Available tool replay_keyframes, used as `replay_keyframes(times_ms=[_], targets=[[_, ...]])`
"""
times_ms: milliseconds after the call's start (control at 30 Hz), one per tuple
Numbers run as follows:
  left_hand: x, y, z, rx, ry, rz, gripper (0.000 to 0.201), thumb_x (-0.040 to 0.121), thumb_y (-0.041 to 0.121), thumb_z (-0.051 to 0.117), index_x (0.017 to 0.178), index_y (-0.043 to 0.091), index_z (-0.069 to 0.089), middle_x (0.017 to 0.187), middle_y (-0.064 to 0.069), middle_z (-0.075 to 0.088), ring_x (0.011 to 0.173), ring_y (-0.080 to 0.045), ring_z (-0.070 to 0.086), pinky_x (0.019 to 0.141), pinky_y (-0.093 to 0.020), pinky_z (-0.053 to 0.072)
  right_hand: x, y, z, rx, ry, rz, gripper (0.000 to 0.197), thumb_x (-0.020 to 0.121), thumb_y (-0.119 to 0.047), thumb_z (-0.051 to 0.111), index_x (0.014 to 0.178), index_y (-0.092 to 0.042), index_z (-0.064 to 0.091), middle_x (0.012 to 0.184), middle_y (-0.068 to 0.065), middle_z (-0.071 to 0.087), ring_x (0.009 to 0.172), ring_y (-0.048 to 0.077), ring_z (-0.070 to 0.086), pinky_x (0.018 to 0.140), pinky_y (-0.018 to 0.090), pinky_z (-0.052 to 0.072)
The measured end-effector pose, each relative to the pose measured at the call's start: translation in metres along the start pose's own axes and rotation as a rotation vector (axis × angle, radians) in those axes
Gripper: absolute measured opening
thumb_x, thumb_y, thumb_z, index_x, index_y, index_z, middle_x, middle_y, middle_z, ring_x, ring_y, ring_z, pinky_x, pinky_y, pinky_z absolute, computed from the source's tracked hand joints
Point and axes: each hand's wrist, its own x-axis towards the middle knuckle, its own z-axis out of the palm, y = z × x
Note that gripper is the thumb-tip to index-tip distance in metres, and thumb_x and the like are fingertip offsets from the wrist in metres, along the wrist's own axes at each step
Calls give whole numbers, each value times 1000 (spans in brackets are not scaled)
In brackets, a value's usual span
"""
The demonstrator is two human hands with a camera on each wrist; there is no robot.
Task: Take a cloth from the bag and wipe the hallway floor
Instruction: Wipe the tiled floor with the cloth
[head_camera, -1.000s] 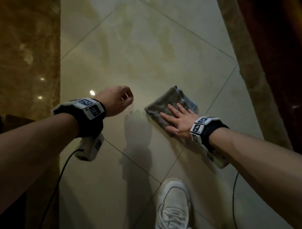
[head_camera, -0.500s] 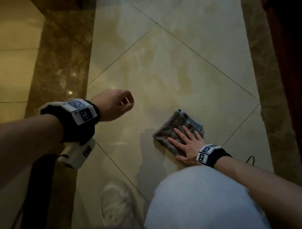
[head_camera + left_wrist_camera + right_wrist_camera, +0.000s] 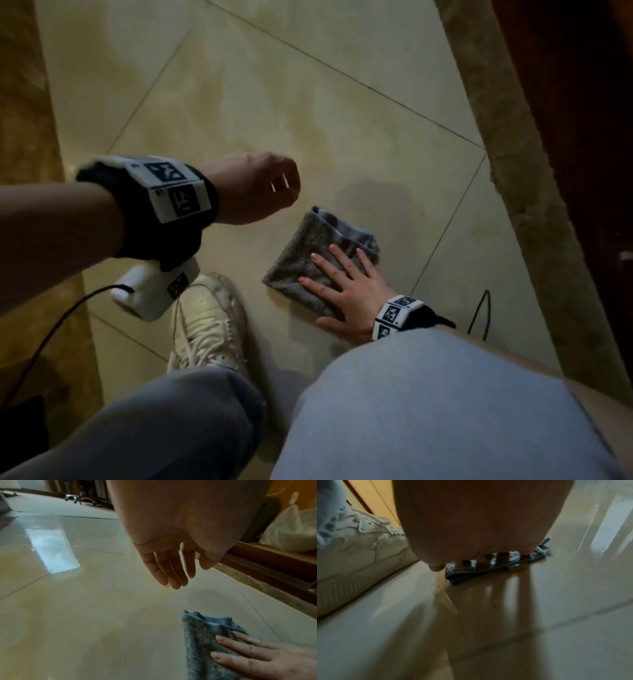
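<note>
Since a moment ago, the folded grey-blue fluffy cloth [image 3: 318,253] has slid down the floor toward the person's knees, and a white lace-up shoe [image 3: 209,322] now shows beside it. The right hand [image 3: 346,294] lies flat on top of the cloth with straight, spread fingers [image 3: 238,647], pressing it down and not curling round it. The cloth sits on the shiny pale tiled floor [image 3: 308,120], close to the bent right knee in light blue trousers [image 3: 428,411] and just beside the shoe. The left hand [image 3: 253,188] hangs in the air above the floor, to the left of the cloth. Its fingers droop loosely and it holds nothing. I think the wiping is well under way, but a few things could go wrong. The hand only pushes on the near half of the cloth, so the loose far edge could fold over or bunch up, and then less cloth would rub the floor. If the hand pulls closer, the cloth could bump into the shoe or the knee and stop. The floor looks slick, so a flat hand might slip off the cloth. A thin black cable [image 3: 479,315] lies near the right wrist and could get caught. A white plastic bag [image 3: 289,524] sits far off by the wall.
</note>
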Motion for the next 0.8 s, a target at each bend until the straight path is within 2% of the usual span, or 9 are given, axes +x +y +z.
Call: replay_keyframes(times_ms=[167, 267, 367, 400, 500, 533, 600, 700, 800], targets=[[35, 29, 8, 158, -83, 151, 21, 98, 31, 47, 113, 30, 61, 101, 5, 65, 89, -22, 63, 78, -40, 56, -43, 35, 30, 49, 58, 53, 70, 86, -73, 5, 151, -50, -9, 157, -7, -28, 145, 28, -29, 115, 61, -12], [49, 43, 15, 228, -156, 190, 22, 98, 32, 47, 114, 30, 60, 105, 3, 65, 90, -22, 61, 77, -36, 55, -62, 57, 32, 120, 110, 154, 70, 87, -77, 6, 151, -51, -3, 158, -9, -21, 147, 28, -23, 117, 59, -7], [61, 61, 18, 273, -187, 244, 22, 99, 31, 47, 115, 26, 61, 108, -1, 65, 88, -23, 60, 73, -32, 51, -70, 66, 24, 118, 73, 232, 72, 83, -77, -1, 150, -52, -7, 154, -11, -26, 148, 25, -22, 118, 55, -8], [65, 66, 19, 276, -182, 246, 22, 99, 30, 47, 114, 26, 61, 107, -2, 65, 88, -24, 60, 73, -33, 51, -71, 65, 19, 125, 74, 246, 71, 84, -76, 1, 151, -51, -2, 157, -11, -23, 149, 25, -18, 119, 54, -5], [73, 76, 33, 280, -172, 212, 20, 97, 28, 46, 108, 27, 62, 108, -5, 66, 89, -29, 61, 75, -36, 54, -66, 57, 2, 148, 159, 250, 69, 89, -66, 5, 147, -44, 35, 163, 5, 17, 149, 35, 15, 117, 53, 17], [74, 77, 41, 288, -186, 205, 19, 96, 28, 45, 107, 28, 62, 108, -5, 66, 89, -30, 62, 76, -37, 55, -63, 54, 0, 131, 174, 238, 70, 89, -62, 4, 146, -41, 39, 161, 9, 22, 147, 36, 19, 116, 52, 19], [73, 76, 58, 310, -225, 203, 18, 95, 30, 46, 104, 30, 61, 107, -4, 67, 90, -30, 62, 77, -38, 56, -56, 53, 4, 94, 189, 214, 68, 88, -57, 3, 151, -43, 23, 165, 7, 6, 150, 34, 5, 119, 55, 10], [71, 70, 76, 362, -244, 226, 17, 94, 33, 46, 104, 32, 61, 107, -2, 67, 90, -29, 64, 75, -36, 55, -58, 62, 18, 105, 133, 245, 63, 98, -45, 29, 152, -48, -4, 162, -3, -23, 149, 27, -19, 119, 56, -4], [73, 65, 79, 350, -249, 224, 20, 95, 34, 45, 106, 32, 61, 108, -1, 67, 91, -28, 64, 76, -35, 55, -73, 76, 37, 92, 143, 332, 66, 101, -46, 28, 149, -48, -18, 160, -6, -26, 148, 24, -22, 120, 52, -6]])
